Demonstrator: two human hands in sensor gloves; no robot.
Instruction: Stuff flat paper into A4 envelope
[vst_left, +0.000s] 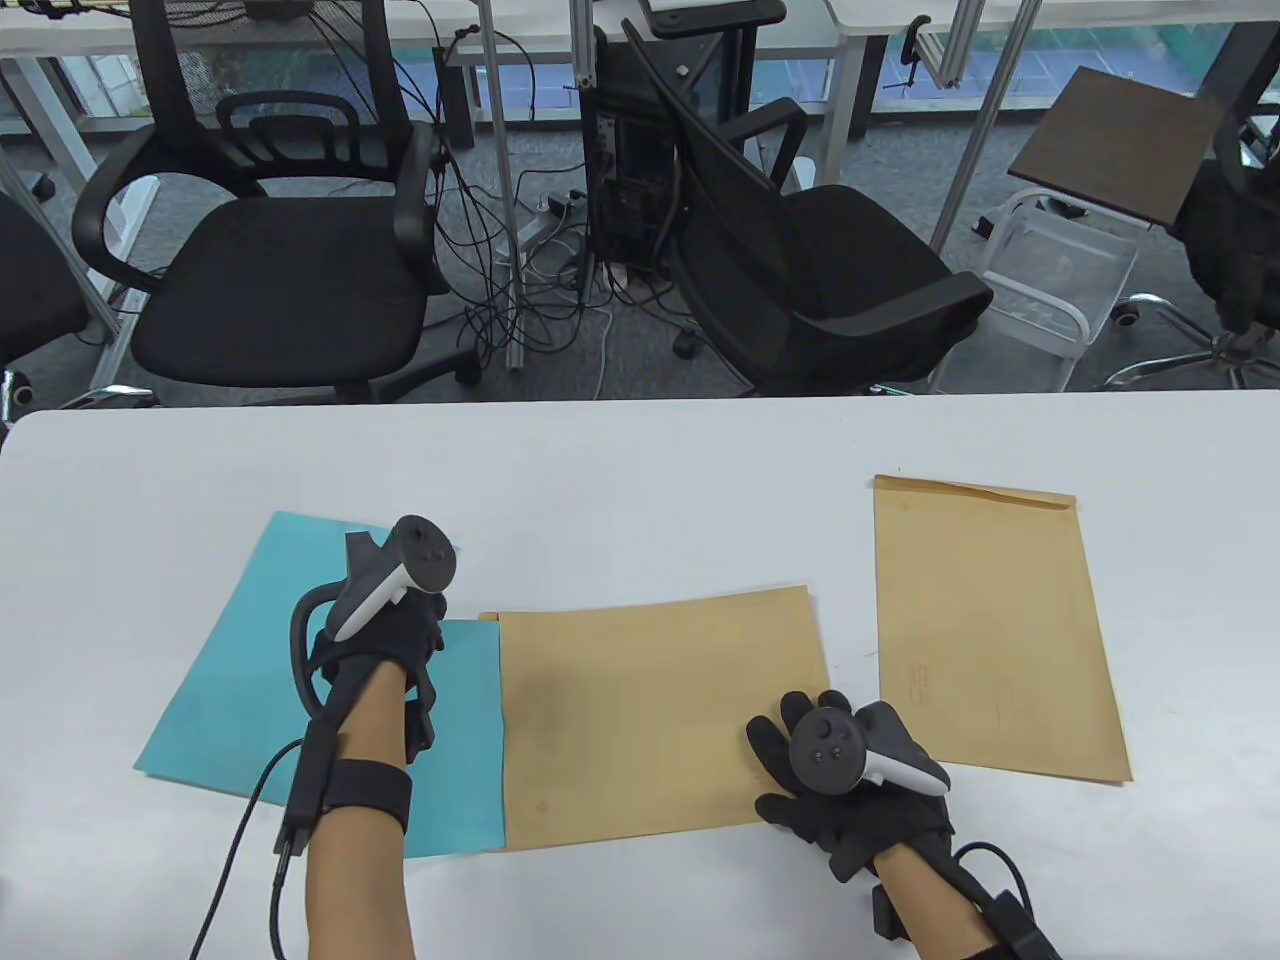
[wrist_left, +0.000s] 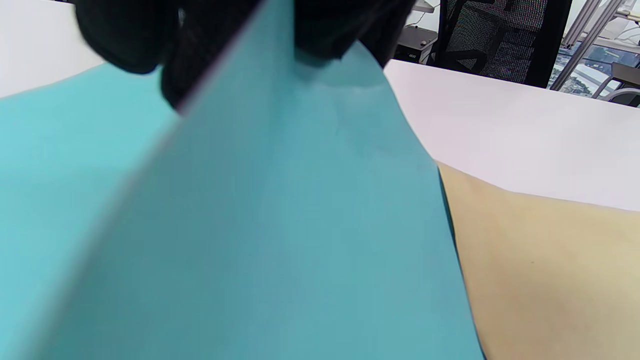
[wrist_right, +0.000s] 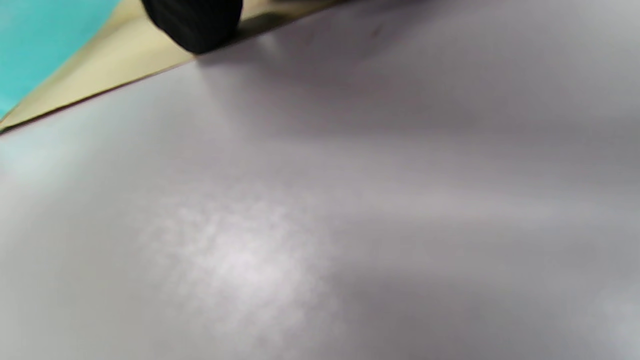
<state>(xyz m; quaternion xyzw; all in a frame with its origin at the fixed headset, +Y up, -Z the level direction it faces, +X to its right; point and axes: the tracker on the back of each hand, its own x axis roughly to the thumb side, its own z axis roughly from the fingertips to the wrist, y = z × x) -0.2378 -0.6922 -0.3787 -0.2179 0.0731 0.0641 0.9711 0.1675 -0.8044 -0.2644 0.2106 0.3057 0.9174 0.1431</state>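
On the worktop (vst_left: 640, 470), the paper (vst_left: 230, 680) lies left, its right edge inside the envelope (vst_left: 650, 720); a second envelope (vst_left: 990, 630) lies right.

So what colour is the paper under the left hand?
Teal-blue paper, plain and unpatterned; the table view shows it best.

The left hand (vst_left: 375, 640) hides the teal paper (vst_left: 250, 680) edge at the envelope (vst_left: 650, 715) mouth, at 9 o'clock (grip unreadable). In the left wrist view its fingers (wrist_left: 130, 40) are cropped at 12 o'clock; the right wrist view is blurred.
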